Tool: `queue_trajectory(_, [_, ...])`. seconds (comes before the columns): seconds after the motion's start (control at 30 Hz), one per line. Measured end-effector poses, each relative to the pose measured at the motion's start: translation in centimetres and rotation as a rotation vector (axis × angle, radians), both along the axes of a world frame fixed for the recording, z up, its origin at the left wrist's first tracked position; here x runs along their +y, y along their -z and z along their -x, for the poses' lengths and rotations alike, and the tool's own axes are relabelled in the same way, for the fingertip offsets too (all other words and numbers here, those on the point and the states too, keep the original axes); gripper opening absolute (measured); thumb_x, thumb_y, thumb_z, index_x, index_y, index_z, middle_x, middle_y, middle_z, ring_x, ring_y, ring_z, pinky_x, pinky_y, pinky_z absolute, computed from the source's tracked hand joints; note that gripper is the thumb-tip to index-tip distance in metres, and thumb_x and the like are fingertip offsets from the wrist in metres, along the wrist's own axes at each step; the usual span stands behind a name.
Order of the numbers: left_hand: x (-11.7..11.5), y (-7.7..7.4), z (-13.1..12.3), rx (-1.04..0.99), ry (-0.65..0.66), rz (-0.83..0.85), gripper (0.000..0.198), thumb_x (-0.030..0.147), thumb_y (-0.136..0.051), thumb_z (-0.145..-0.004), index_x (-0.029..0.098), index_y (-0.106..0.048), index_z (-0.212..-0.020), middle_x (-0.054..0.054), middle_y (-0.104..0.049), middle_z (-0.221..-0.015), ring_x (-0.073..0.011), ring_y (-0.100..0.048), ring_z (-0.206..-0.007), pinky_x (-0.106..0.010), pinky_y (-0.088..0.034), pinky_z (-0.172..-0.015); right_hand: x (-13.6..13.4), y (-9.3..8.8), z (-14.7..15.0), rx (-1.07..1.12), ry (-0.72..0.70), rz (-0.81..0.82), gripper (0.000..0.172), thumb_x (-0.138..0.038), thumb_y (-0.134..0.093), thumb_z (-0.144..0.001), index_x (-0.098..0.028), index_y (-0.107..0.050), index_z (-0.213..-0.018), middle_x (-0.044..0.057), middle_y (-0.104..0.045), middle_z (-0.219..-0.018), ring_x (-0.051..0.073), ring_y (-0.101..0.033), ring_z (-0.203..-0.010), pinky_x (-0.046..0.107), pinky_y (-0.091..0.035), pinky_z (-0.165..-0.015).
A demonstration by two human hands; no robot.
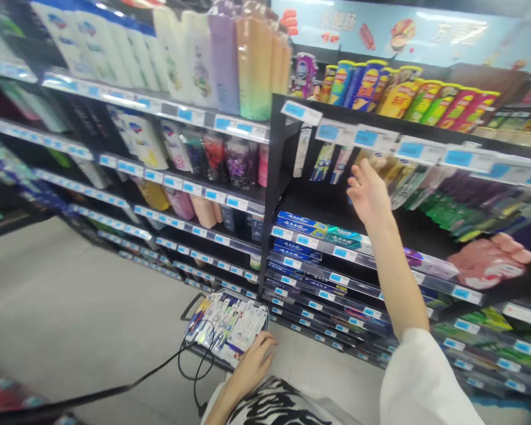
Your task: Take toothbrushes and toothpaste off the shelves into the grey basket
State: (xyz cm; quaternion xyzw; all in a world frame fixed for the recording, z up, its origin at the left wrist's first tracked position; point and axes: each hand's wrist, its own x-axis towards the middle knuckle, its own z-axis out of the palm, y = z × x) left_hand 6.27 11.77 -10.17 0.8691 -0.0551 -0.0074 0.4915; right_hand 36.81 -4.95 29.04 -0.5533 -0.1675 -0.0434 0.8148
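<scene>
My right hand [368, 192] is raised to the upper shelf bay on the right, its fingers loosely apart just below the price-tag rail. Toothbrush packs [323, 162] hang to its left, and more hanging packs [409, 183] are close on its right. I see nothing held in it. Low in front of me, my left hand [255, 356] rests with its fingers loosely extended at the near right corner of a basket [221, 361]. Inside the basket lie many packaged toothbrushes [230, 321] in rows.
Shampoo and body wash bottles [199, 62] fill the left shelves. Toothpaste boxes [303, 224] lie on the shelf below my right hand, with pink packs [491, 260] further right. Chip canisters [367, 85] stand on top. A black cable [128, 388] hangs beside the basket above the floor [101, 301].
</scene>
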Motion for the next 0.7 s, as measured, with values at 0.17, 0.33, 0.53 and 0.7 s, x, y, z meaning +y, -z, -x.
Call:
queue_trajectory(0.17, [0.0, 0.1, -0.4, -0.046, -0.034, -0.003, 0.039, 0.010, -0.047, -0.085, 0.023, -0.066, -0.117, -0.008, -0.061, -0.121, -0.0218, -0.058, -0.116, -0.036, -0.045, -0.106, 1.0, 4.9, 5.3, 0.127, -0.237, 0.138, 0.020, -0.028, -0.080, -0.071, -0.031, -0.069, -0.086, -0.003, -0.058, -0.075, 0.006, -0.047, -0.050, 0.016, -0.036, -0.036])
queue_trajectory(0.33, [1.3, 1.3, -0.5, -0.033, -0.066, 0.031, 0.033, 0.018, -0.048, -0.091, 0.022, -0.066, -0.118, -0.009, -0.060, -0.121, -0.0218, -0.060, -0.110, -0.035, -0.048, -0.102, 1.7, 13.1, 8.3, 0.154, -0.508, 0.506, 0.010, -0.024, -0.075, -0.072, -0.031, -0.071, -0.079, 0.004, -0.068, -0.092, 0.019, -0.066, -0.067, 0.030, -0.052, -0.046])
queue_trajectory(0.53, [3.6, 4.9, -1.0, 0.024, -0.210, 0.123, 0.032, 0.014, -0.053, -0.087, 0.021, -0.068, -0.114, -0.009, -0.060, -0.121, -0.0229, -0.060, -0.110, -0.035, -0.046, -0.102, 3.8, 29.6, 10.0, 0.732, -0.545, 0.406, 0.015, -0.025, -0.072, -0.072, -0.034, -0.069, -0.083, 0.000, -0.068, -0.083, 0.017, -0.064, -0.064, 0.031, -0.055, -0.048])
queue_trajectory(0.7, [7.3, 10.6, -1.7, 0.172, -0.450, 0.205, 0.032, 0.006, -0.053, -0.082, 0.017, -0.071, -0.105, -0.009, -0.063, -0.112, -0.0210, -0.063, -0.100, -0.035, -0.048, -0.097, 4.9, 43.4, 16.1, 1.094, -0.447, 0.337, 0.014, -0.021, -0.067, -0.059, -0.028, -0.058, -0.068, -0.005, -0.059, -0.061, 0.013, -0.054, -0.047, 0.027, -0.048, -0.039])
